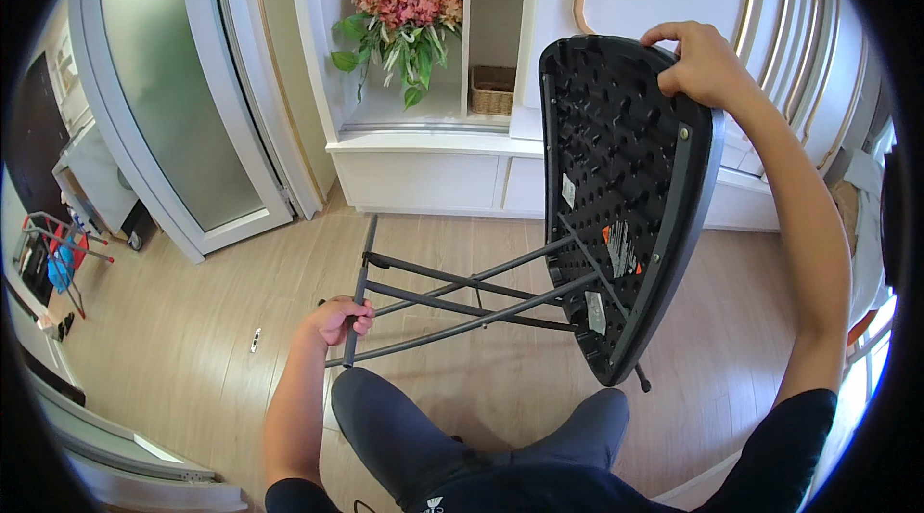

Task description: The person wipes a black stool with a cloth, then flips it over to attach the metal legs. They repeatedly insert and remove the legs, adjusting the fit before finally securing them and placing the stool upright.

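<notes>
A black folding table (616, 142) is held tipped on its side in front of me, its dimpled underside facing left. Grey metal legs (472, 284) cross each other and stretch leftward from the underside. My left hand (339, 320) is wrapped round the crossbar at the legs' far-left end, just above my knee. Up at the tabletop's upper edge, my right hand (701, 65) grips the rim, thumb on the underside and fingers over the edge. Several labels (621, 248) are stuck to the underside. The top surface faces away and is hidden.
Behind the table stands a white cabinet (423, 171) with a flower arrangement (409, 8) and a wicker basket (492, 89). A frosted glass door (183, 80) stands at the left. A small packet (255, 340) lies on the wood-look floor (231, 292). A red-and-grey rack (63, 248) is far left.
</notes>
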Demonstrator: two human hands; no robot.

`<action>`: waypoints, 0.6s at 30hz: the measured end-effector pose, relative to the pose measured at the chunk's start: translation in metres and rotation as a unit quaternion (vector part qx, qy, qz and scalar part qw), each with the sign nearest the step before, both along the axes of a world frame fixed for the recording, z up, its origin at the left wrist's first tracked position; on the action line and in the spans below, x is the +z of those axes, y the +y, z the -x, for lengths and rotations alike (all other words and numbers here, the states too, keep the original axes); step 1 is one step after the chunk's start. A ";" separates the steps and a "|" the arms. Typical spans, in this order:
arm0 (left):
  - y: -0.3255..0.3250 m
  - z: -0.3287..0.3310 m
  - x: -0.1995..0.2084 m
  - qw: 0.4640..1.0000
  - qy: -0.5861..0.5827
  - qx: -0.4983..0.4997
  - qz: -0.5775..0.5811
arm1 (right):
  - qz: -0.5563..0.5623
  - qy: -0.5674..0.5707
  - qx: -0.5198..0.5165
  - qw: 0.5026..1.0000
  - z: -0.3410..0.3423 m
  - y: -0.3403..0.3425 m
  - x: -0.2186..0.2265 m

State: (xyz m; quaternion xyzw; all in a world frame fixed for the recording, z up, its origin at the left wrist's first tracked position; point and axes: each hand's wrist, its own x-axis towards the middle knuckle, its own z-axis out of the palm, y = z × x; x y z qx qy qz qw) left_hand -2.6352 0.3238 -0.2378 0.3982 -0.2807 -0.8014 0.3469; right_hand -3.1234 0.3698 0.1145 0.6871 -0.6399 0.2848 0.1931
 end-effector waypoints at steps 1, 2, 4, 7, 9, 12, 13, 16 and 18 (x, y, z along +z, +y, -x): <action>-0.005 -0.005 0.001 1.000 0.001 -0.008 -0.007 | -0.014 0.010 -0.012 1.000 -0.014 -0.006 0.009; -0.009 -0.011 0.002 1.000 0.010 -0.016 -0.023 | -0.028 0.019 -0.025 0.999 -0.027 -0.012 0.018; -0.018 -0.017 0.003 1.000 0.000 -0.020 -0.019 | -0.047 0.016 -0.044 0.998 -0.038 -0.021 0.025; -0.033 -0.013 -0.001 0.999 0.019 -0.017 -0.026 | -0.048 -0.016 -0.058 0.997 -0.036 -0.017 0.026; -0.032 -0.012 -0.006 0.999 0.016 0.000 -0.037 | -0.043 -0.006 -0.059 0.997 -0.036 -0.014 0.019; -0.032 -0.011 -0.009 0.999 -0.022 0.032 -0.027 | -0.024 0.005 -0.076 0.997 -0.037 -0.007 0.013; -0.028 0.003 -0.015 0.999 -0.021 0.040 -0.023 | -0.024 0.020 -0.090 0.995 -0.036 -0.003 0.012; -0.014 0.012 -0.008 0.994 -0.031 0.096 -0.031 | -0.021 -0.011 -0.081 0.996 -0.039 0.002 0.010; -0.014 0.002 -0.014 0.990 0.010 0.120 -0.073 | -0.002 -0.020 -0.078 0.997 -0.040 0.002 0.009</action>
